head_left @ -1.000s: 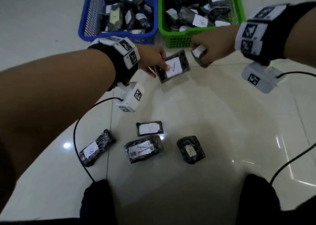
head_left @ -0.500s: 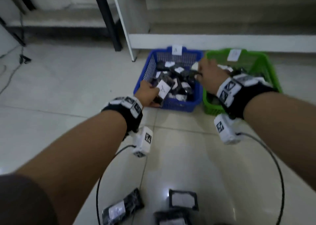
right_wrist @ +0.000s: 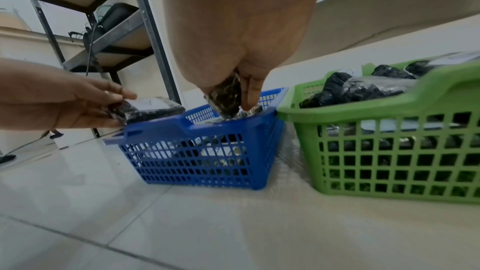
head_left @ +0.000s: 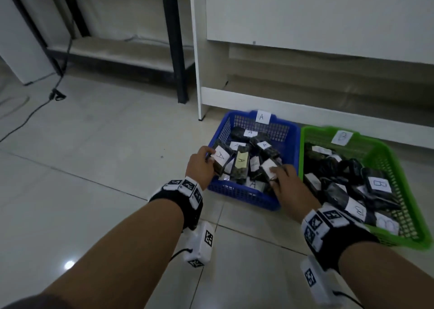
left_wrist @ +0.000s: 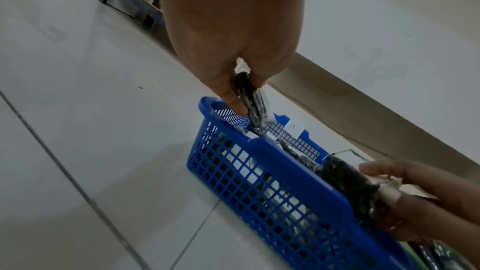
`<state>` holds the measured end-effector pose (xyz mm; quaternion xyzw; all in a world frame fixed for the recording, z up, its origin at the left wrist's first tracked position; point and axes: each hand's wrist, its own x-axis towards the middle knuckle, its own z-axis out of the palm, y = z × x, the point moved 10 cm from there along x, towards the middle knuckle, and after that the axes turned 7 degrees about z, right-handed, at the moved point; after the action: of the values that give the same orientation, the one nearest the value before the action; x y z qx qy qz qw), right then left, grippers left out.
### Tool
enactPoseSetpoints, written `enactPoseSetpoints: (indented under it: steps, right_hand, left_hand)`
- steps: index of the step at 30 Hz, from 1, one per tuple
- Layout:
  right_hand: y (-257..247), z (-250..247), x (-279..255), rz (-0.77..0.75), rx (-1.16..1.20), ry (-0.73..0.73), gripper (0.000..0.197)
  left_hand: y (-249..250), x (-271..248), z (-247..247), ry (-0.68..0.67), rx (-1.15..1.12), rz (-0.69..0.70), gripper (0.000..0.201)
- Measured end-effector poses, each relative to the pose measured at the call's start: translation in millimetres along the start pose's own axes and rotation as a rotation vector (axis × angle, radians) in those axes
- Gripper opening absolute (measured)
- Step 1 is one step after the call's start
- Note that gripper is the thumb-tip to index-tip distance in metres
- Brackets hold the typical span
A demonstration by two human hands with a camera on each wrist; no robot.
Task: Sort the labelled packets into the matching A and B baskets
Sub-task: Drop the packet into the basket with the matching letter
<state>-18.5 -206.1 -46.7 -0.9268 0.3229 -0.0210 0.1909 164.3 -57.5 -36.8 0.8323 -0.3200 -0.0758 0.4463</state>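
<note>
- Left hand [head_left: 201,165] pinches a packet marked A [head_left: 220,158] over the left rim of the blue basket [head_left: 244,197], mid-frame in the head view. Thumb on one face, fingers on the other.
- Right hand [head_left: 287,183] grips a second dark packet [head_left: 267,167] over the same basket's near right corner; its label is half covered and I can't read the letter.
- Blue basket carries the A tag [head_left: 261,116]; green basket [head_left: 399,236], lower right, carries the B tag [head_left: 341,137]. Both hold packets already.
- Step in hand, by my read: drop both into A.
- Left: move a bit further inside the rim before letting go; the packet sits right at the edge and could tip out onto the floor.
- Right: confirm the letter first. The green basket touches the blue one, so a wrong drop is easy.
- Release low onto the pile; slick wrap will likely slide.
</note>
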Motion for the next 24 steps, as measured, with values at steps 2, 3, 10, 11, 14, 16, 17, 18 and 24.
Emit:
enactPoseSetpoints:
  steps: [2,3,10,11,14,16,17,18,24]
  right_hand:
    - [7.8,10.9,-3.5,0.032,-0.016,-0.038,0.048]
    - [10.3,23.0,-7.8,0.041,-0.098,-0.093,0.054]
    - [2.6,50.5,-18.6,0.072,-0.412,-0.185,0.080]
    - [3.1,53.4,-21.9,0.071,-0.426,-0.198,0.080]
    - [8.3,48.7,-22.4,0.084,-0.449,-0.161,0.083]
    - [9.0,47.6,-24.8,0.087,-0.484,-0.170,0.085]
    - [7.0,47.1,-24.2,0.085,-0.505,-0.174,0.085]
    - [7.3,46.1,-24.1,0.088,-0.531,-0.178,0.085]
    - [-0.1,36.7,-26.3,0.068,-0.513,-0.084,0.085]
  left_hand:
    - [-1.4,1.1,13.4,-0.074,0.140,0.047,0.026]
    - [-4.7,-1.5,22.9,-0.133,0.224,0.049,0.030]
    - [0.3,-20.2,31.5,-0.184,0.852,0.183,0.038]
    - [-4.0,-25.3,33.8,-0.219,0.866,0.168,0.039]
    - [-10.0,-24.3,39.8,-0.335,0.913,0.169,0.043]
    - [-12.8,-24.0,40.5,-0.385,0.919,0.168,0.047]
    - [-14.3,-24.3,39.1,-0.389,0.911,0.167,0.049]
    - [-15.3,-26.0,39.9,-0.388,0.900,0.170,0.049]
    - [-10.6,-30.7,42.9,-0.434,0.917,0.145,0.047]
